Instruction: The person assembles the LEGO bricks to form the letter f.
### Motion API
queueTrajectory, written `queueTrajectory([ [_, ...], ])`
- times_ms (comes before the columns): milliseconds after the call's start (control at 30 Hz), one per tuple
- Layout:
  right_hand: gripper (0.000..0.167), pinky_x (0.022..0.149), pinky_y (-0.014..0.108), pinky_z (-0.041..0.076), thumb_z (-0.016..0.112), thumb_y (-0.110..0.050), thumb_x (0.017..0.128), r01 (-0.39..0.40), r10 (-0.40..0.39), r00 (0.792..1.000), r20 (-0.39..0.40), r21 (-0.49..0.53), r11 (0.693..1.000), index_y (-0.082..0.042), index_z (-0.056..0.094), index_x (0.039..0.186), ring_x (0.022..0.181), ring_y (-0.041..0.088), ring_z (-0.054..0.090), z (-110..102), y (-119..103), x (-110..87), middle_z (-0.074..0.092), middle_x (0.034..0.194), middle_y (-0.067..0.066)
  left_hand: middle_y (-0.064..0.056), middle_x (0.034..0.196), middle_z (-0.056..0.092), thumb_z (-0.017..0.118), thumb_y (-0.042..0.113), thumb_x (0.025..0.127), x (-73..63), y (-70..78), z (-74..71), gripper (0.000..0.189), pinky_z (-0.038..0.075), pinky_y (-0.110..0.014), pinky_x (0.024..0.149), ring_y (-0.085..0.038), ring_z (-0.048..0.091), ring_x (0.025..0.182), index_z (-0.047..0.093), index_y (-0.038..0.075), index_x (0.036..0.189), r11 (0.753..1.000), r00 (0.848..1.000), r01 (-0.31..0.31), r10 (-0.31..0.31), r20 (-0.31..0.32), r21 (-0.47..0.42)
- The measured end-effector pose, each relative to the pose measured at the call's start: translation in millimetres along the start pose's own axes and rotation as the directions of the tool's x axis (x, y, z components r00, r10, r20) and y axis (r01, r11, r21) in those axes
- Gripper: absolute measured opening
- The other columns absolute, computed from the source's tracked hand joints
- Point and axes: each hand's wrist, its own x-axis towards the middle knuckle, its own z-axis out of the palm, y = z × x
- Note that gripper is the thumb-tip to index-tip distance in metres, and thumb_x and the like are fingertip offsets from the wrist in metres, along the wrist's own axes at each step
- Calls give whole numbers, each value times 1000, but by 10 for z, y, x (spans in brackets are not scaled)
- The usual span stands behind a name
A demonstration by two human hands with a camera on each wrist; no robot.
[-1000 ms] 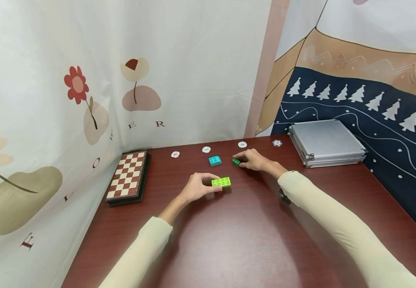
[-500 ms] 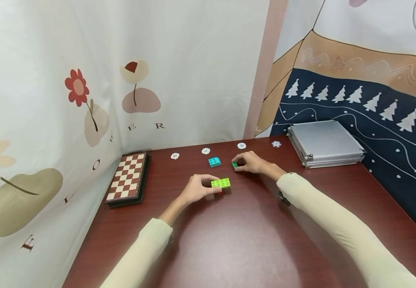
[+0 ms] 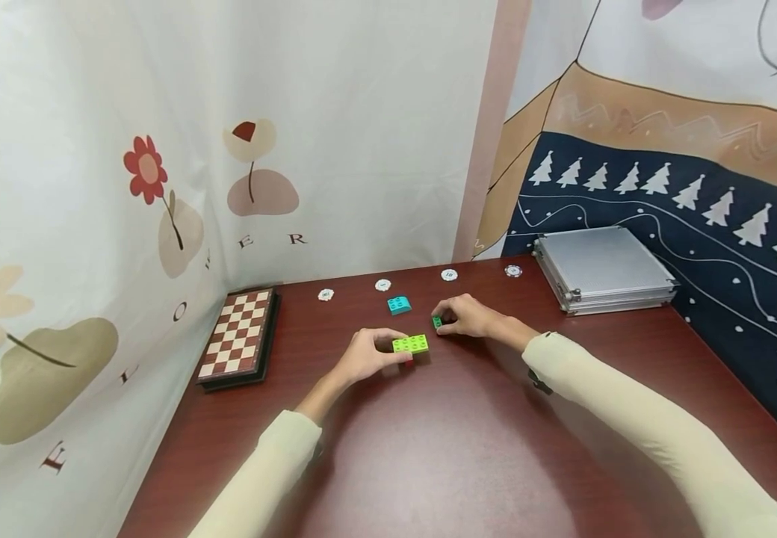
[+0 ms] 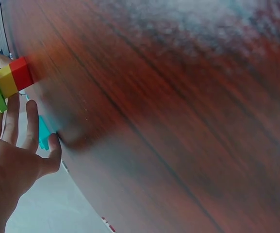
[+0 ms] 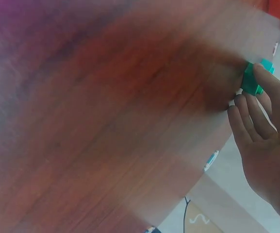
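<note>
head bright | glare on table (image 3: 459, 456) | soft shadows | wrists dimmer, hazy

We are facing a white fabric hanging (image 3: 368, 149) printed with flowers (image 3: 146, 169) and letters (image 3: 296, 239), a pale pink band (image 3: 491, 128) edging its right side. Beside it, we are seeing a navy, tan and white hanging (image 3: 671, 239) with fir trees (image 3: 657, 180); below, pale light (image 3: 442, 456) is gleaming on a reddish-brown, wood-grained table (image 3: 335, 317).

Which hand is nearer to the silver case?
Right: the right hand is left of the silver case, holding the green brick; the left hand is farther left, holding the lime brick.
</note>
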Motion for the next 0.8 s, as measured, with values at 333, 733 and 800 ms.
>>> queueTrajectory([
  [333, 33, 87, 36, 59, 79, -17, 94, 43, -44, 994, -96, -7, 999, 0, 73, 122, 97, 20, 70, -36, -126, -95, 75, 110, 9, 10, 105, 77, 89, 33, 84, -5, -37, 20, 32, 54, -34, 80, -13, 67, 97, 79, 27, 114, 1000, 1000, -24, 24, -7, 2],
  [733, 36, 89, 39, 58, 81, -19, 93, 129, -120, 985, -127, 59, 990, -3, 73, 124, 101, 22, 69, -160, -426, -156, 74, 113, 6, 6, 100, 78, 87, 33, 87, -14, -12, 1, 34, 55, -31, 74, -13, 70, 87, 78, 22, 117, 999, 999, -33, 33, 16, -7],
  [800, 35, 89, 39, 58, 81, -18, 92, 145, -136, 982, -130, 60, 988, -5, 74, 124, 102, 22, 69, -159, -477, -161, 74, 113, 5, 7, 100, 78, 87, 34, 87, -12, -20, 2, 34, 55, -31, 75, -12, 71, 88, 78, 22, 117, 999, 999, -37, 37, 16, -7],
])
